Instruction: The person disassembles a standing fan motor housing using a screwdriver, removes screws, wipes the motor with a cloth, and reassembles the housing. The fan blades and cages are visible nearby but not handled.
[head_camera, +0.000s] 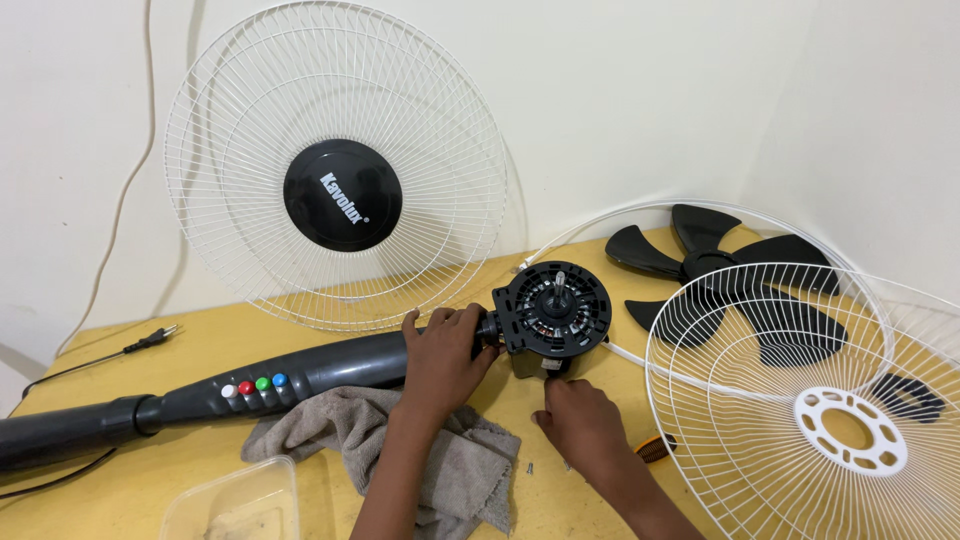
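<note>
A dark grey fan stand (330, 368) with coloured buttons lies across the yellow table (200, 340), its black motor head (553, 308) pointing up with a bare shaft. My left hand (443, 350) is wrapped around the neck just behind the motor. Below the motor, my right hand (578, 418) has its fingertips pressed against the underside; whether it pinches something small is hidden. A grey cloth (350, 430) lies under my left forearm.
A white front grille (335, 165) with a black centre cap leans on the wall. The black fan blade (730, 290) and white rear grille (820, 410) lie at the right. A clear plastic tub (235, 505), a plug (150, 340), small screws (529, 466) and an orange-handled tool (655, 449) lie nearby.
</note>
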